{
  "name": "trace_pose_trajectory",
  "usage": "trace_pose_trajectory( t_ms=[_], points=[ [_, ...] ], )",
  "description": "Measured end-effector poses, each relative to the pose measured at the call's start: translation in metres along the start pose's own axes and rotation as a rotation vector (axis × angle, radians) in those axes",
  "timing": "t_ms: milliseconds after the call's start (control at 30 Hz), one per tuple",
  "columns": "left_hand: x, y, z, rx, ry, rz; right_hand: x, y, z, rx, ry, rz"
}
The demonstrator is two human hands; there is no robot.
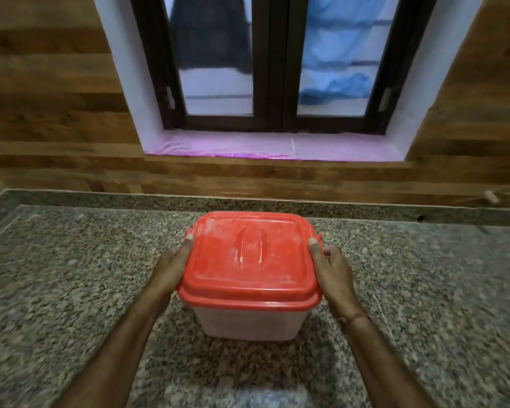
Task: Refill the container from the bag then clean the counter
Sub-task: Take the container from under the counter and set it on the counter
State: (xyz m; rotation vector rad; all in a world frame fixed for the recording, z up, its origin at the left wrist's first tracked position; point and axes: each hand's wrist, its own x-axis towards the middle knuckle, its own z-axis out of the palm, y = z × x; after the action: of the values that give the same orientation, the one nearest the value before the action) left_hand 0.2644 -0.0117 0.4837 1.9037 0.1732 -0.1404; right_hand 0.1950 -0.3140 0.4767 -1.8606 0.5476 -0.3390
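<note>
In the head view the translucent container (248, 322) stands mid granite counter (71, 275), red lid (248, 260) on, left hand (171, 266) and right hand (331, 269) each gripping a lid side: likely the opening step, needing both latches freed, with no bag visible.
</note>
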Motion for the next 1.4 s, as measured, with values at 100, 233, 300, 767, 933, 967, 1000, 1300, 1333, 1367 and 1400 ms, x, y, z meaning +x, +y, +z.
trace_pose_trajectory(
  t_ms=[100,233,300,767,933,967,1000,1300,1333,1367,1400],
  points=[
    [0.015,-0.002,-0.006,0.090,-0.017,0.028,0.012,0.003,0.007,-0.104,0.035,-0.003],
    [0.032,-0.020,-0.012,-0.180,0.088,-0.132,0.032,0.016,0.008,-0.058,0.078,0.081],
    [0.035,-0.030,-0.016,-0.392,0.011,-0.290,0.032,0.023,0.012,0.197,0.012,0.256],
    [0.004,-0.010,-0.010,-0.225,-0.094,0.073,-0.031,-0.021,0.028,0.269,-0.051,0.012],
    [0.004,-0.008,-0.014,-0.226,-0.065,0.100,-0.038,-0.029,0.030,0.300,-0.017,0.020],
    [0.004,-0.006,-0.014,-0.236,-0.052,0.112,-0.040,-0.032,0.030,0.309,-0.015,0.021],
    [0.004,-0.003,-0.016,-0.253,-0.038,0.122,-0.042,-0.035,0.031,0.310,-0.009,0.017],
    [-0.002,0.056,0.008,-0.295,-0.066,0.235,-0.028,-0.059,-0.017,0.326,0.086,-0.044],
    [-0.006,0.066,0.018,-0.286,-0.072,0.245,-0.021,-0.056,-0.029,0.358,0.086,-0.023],
    [-0.010,0.075,0.029,-0.275,-0.081,0.250,-0.014,-0.053,-0.043,0.396,0.086,0.004],
    [-0.013,0.084,0.040,-0.266,-0.102,0.254,-0.006,-0.047,-0.056,0.436,0.092,0.031]
  ],
)
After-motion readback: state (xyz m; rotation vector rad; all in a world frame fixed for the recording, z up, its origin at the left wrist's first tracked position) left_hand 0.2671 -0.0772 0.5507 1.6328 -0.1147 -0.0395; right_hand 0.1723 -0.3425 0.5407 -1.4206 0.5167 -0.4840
